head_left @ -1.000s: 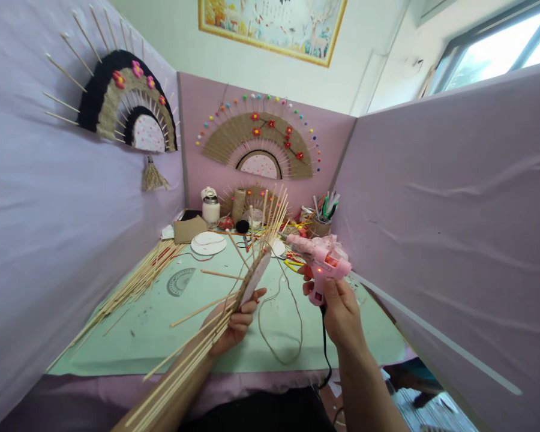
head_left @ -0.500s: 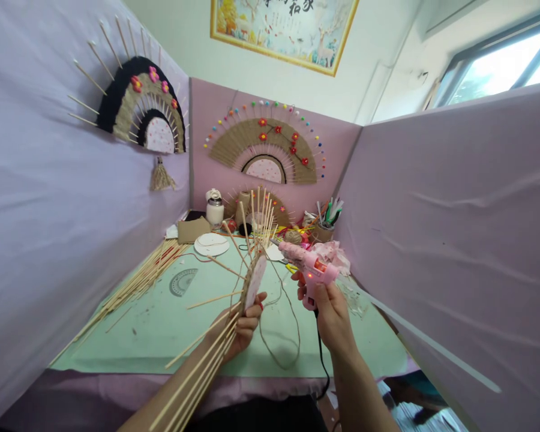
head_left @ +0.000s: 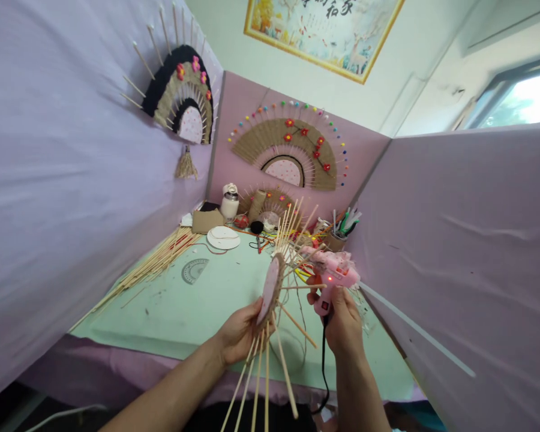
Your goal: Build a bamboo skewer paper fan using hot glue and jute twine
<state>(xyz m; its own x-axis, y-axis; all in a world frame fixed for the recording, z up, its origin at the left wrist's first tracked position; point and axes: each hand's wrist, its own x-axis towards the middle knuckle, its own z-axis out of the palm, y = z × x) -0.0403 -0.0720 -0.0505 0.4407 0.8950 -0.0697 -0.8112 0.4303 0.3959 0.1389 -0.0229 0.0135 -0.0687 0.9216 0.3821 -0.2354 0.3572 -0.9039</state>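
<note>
My left hand [head_left: 243, 330] grips the lower edge of a round disc [head_left: 270, 291] with a pinkish face and a twine-wrapped rim. Thin wooden sticks [head_left: 266, 375] fan out from the disc, upward, to the right and down toward me. A strand of twine [head_left: 304, 324] hangs in a loop behind it. In my right hand [head_left: 342, 318] is a pink hot glue gun [head_left: 330, 276], its small light glowing orange-red. The nozzle points left, close to the upper sticks. A black cord [head_left: 324, 366] runs down from the grip.
Loose sticks [head_left: 148, 264] lie along the table's left side, near a protractor [head_left: 195, 271] and a white disc [head_left: 224, 237]. Toward the back stand a white bottle [head_left: 229, 204], a twine spool [head_left: 257, 206] and a tool cup [head_left: 336, 241]. Finished fans [head_left: 292, 141] hang on the partitions.
The disc has been turned over from facing right to facing left, so several sticks now point right. Both hands appear farther right as the view shifts; the glue gun stays in my right hand.
</note>
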